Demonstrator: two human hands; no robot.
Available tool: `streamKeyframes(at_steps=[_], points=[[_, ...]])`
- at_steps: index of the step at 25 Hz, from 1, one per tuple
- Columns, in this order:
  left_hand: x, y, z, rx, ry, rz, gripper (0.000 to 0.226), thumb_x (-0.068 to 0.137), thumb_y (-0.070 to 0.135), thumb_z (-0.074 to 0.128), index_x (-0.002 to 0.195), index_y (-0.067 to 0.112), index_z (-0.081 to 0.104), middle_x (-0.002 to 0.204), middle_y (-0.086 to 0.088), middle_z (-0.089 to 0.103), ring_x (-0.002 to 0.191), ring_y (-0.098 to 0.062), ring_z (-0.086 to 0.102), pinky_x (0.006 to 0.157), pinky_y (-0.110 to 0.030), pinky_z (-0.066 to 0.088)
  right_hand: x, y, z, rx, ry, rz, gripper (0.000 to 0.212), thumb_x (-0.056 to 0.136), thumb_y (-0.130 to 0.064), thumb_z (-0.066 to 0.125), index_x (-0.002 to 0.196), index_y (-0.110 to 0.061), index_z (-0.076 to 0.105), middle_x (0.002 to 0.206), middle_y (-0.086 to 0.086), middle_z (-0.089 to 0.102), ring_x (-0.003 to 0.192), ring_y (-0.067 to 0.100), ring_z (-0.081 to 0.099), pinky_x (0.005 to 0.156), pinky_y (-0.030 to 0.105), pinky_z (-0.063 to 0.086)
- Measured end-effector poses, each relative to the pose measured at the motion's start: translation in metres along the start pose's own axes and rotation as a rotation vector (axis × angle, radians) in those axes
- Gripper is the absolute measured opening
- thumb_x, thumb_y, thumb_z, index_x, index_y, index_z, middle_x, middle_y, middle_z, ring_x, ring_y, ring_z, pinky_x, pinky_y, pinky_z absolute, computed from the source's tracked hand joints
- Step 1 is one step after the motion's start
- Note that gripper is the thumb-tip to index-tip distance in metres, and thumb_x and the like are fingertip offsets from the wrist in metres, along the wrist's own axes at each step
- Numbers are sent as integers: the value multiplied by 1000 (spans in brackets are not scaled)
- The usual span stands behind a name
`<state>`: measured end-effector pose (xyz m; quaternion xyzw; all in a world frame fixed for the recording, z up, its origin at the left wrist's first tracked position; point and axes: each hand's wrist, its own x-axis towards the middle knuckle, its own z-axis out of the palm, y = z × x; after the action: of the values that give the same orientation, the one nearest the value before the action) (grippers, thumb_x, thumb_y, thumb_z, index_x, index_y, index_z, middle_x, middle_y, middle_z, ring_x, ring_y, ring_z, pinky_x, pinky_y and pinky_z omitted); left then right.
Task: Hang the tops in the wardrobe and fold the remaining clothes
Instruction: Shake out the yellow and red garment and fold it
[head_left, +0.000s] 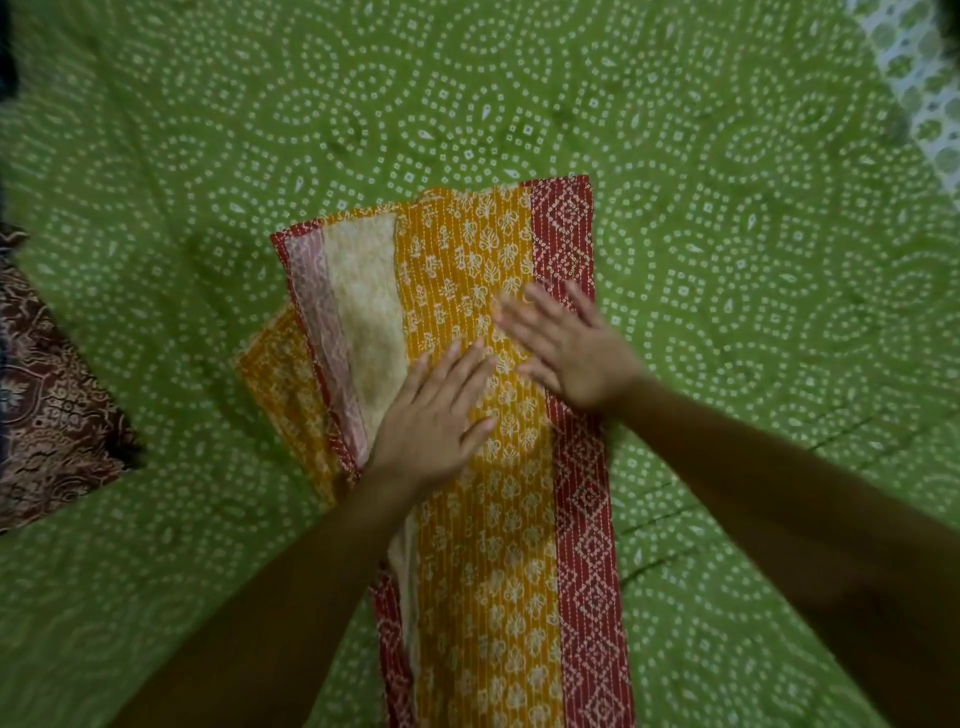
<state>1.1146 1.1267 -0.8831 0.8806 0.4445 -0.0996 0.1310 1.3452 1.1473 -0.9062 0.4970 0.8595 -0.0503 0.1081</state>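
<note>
A long orange cloth with white leaf prints and red patterned borders lies folded in a narrow strip on the green bed cover, running from the middle toward the near edge. Its far end fans out to the left, showing paler inner layers. My left hand lies flat on the cloth, fingers straight and pointing up and right. My right hand rests flat on it just beyond, fingers straight and pointing left, slightly blurred.
The green bed cover with white dotted circles fills the view. A dark maroon patterned cloth lies at the left edge. A white and green printed fabric shows at the top right corner.
</note>
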Motion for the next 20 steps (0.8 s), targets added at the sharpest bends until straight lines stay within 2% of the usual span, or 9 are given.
streamKeyframes(at_steps=[2, 5, 6, 9, 12, 14, 17, 18, 20], points=[[18, -26, 9, 83, 4, -127, 71, 94, 65, 9, 152, 26, -7, 158, -1, -17, 146, -23, -12, 117, -50, -10, 32, 57, -13, -21, 11, 283, 63, 98, -58, 1, 151, -27, -11, 159, 1, -14, 147, 24, -9, 114, 52, -11], [53, -47, -19, 6, 138, -576, 71, 98, 58, 13, 153, 16, -1, 160, -4, -9, 148, -26, -5, 115, -48, -7, 65, 92, -43, 162, 20, 771, 68, 97, -59, 1, 152, -19, -8, 160, 9, -8, 146, 30, -9, 114, 53, -9], [59, -40, -25, -22, 166, -623, 68, 99, 53, 11, 153, 13, -1, 161, -6, -6, 148, -26, -4, 116, -48, -5, 66, 75, -48, 212, 60, 841, 69, 98, -56, 3, 152, -13, -5, 160, 12, -6, 146, 31, -7, 116, 53, -6], [32, 19, -11, 3, 179, -379, 61, 100, 41, 6, 152, 11, -7, 160, -6, -10, 147, -25, -8, 119, -47, 1, 30, -33, -41, 414, 158, 685, 62, 102, -41, 9, 152, -6, -1, 160, 14, -6, 147, 28, -7, 120, 46, 2], [-71, 68, 45, 41, 23, -108, 62, 101, 41, 15, 153, 10, 0, 160, -8, -7, 147, -23, -10, 119, -45, -2, -79, -140, 3, 384, -67, 439, 59, 103, -38, 8, 153, -10, -4, 160, 9, -11, 147, 22, -12, 119, 46, 9], [-155, 85, 78, 3, -80, 82, 64, 100, 49, 23, 152, 11, 15, 160, -7, 7, 148, -22, -1, 119, -45, 2, -153, -170, 28, 343, -120, 438, 60, 102, -43, 9, 154, -12, 2, 161, 6, -5, 148, 23, -4, 118, 49, 13], [-237, 85, 90, 20, -144, 286, 68, 98, 58, 23, 153, 19, 17, 159, -3, 19, 148, -24, 5, 115, -51, 12, -209, -185, 35, 285, -253, 409, 62, 101, -48, 10, 153, -16, 12, 161, 4, 7, 148, 26, 5, 117, 51, 9], [-245, 79, 85, -11, -105, 179, 68, 97, 59, 26, 153, 21, 17, 158, -3, 21, 147, -25, 10, 114, -53, 14, -211, -185, 31, 280, -291, 410, 62, 100, -49, 14, 153, -17, 16, 160, 4, 13, 147, 28, 10, 116, 52, 9], [-231, 64, 54, -305, 112, -449, 63, 95, 52, 42, 145, 15, 35, 146, -12, 37, 135, -29, 35, 109, -47, 24, -199, -180, 17, 294, -332, 453, 57, 100, -49, 25, 148, -18, 29, 154, 4, 32, 139, 31, 29, 111, 53, 17]])
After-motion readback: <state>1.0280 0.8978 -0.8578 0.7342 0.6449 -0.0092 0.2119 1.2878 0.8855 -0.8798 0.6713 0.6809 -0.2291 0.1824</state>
